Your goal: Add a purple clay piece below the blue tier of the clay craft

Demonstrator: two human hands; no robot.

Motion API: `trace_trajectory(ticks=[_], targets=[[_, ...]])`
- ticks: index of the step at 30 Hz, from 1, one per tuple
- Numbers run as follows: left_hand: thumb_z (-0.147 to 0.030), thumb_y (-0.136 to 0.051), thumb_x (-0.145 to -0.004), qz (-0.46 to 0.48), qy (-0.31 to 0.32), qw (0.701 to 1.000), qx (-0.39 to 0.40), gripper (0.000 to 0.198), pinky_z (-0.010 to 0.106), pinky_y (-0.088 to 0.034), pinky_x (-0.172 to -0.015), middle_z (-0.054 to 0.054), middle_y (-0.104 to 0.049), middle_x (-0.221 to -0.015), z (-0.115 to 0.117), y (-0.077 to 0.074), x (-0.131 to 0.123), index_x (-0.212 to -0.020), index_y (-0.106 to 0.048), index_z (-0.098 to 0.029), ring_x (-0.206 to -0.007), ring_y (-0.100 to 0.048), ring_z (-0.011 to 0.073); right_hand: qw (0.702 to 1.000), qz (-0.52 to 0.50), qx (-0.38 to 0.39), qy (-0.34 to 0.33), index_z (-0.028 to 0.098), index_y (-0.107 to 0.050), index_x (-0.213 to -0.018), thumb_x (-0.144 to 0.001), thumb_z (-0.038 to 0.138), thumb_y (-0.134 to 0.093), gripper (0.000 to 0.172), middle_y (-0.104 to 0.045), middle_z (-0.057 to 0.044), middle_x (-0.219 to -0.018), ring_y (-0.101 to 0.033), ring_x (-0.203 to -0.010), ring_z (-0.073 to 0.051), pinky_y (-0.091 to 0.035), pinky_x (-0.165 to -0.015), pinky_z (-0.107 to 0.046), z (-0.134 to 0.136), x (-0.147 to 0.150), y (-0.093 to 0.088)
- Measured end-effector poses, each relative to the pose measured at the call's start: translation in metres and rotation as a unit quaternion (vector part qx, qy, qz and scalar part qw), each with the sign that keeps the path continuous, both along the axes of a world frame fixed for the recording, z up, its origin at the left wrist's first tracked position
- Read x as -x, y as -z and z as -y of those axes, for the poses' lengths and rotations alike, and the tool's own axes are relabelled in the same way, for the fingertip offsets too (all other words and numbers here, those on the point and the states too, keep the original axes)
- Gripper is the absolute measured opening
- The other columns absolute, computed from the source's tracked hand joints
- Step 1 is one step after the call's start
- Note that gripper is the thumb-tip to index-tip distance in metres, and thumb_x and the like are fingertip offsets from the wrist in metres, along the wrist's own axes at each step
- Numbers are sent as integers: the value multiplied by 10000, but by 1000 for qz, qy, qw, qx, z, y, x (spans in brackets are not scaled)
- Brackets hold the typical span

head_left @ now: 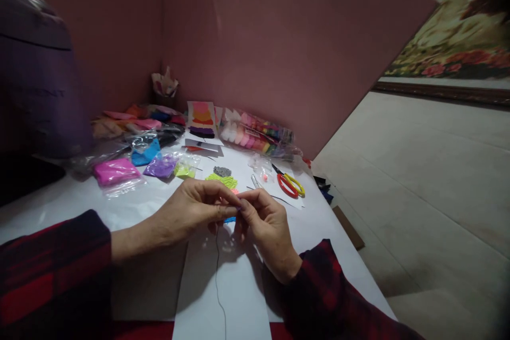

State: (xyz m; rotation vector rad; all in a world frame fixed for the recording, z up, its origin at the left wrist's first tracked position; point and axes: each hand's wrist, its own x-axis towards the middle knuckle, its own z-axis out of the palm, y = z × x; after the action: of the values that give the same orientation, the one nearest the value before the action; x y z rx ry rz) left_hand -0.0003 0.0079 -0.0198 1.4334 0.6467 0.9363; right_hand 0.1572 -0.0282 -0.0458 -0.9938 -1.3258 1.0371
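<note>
My left hand (203, 203) and my right hand (265, 220) meet fingertip to fingertip above a white sheet of paper (223, 297). Both are closed in a pinch around a tiny purple piece (239, 209), mostly covered by the fingers. Just beyond them lies a textured patch of yellow-green (223, 179) with a grey part (222, 171) at its top. Bits of pink and blue (230, 220) show between and under my hands. A thin dark thread or line (218, 271) runs down the paper from below my left fingers.
Scissors (290, 185) with red and yellow handles lie right of my hands. Bags of pink (116, 171), blue (145, 153) and purple (160, 166) material lie left. Behind are a color card (201, 117) and a clear pack (255, 133). A large purple container (40, 79) stands far left.
</note>
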Motion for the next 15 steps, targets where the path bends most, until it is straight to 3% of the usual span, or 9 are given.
trace_trajectory(ticks=[6,11,15], targets=[[-243,-730,-675,-27,0,999,31,228,193,-436,-370,-55,-613,-550,-3,5,-2,-826,-585,-150,-417,-533,92,997,66,-50,2,184,-611,-943,-936,335,-503,186,-574,26,-615,-534,-502,-89,-435,-468,-209,10,1,-2],[-250,-697,-709,-43,-5,998,39,139,167,-416,-389,-25,-638,-524,1,1,0,-752,-658,-124,-415,-525,72,997,18,-74,-19,190,-588,-940,-877,306,-613,134,-613,16,-698,-583,-569,-97,-473,-512,-216,8,2,-2],[-274,-697,-714,-37,-8,999,24,152,171,-414,-387,-27,-641,-534,2,0,1,-748,-656,-131,-414,-524,73,999,-5,-44,-6,179,-587,-898,-862,293,-632,127,-608,27,-654,-568,-511,-84,-451,-469,-199,5,5,-2]])
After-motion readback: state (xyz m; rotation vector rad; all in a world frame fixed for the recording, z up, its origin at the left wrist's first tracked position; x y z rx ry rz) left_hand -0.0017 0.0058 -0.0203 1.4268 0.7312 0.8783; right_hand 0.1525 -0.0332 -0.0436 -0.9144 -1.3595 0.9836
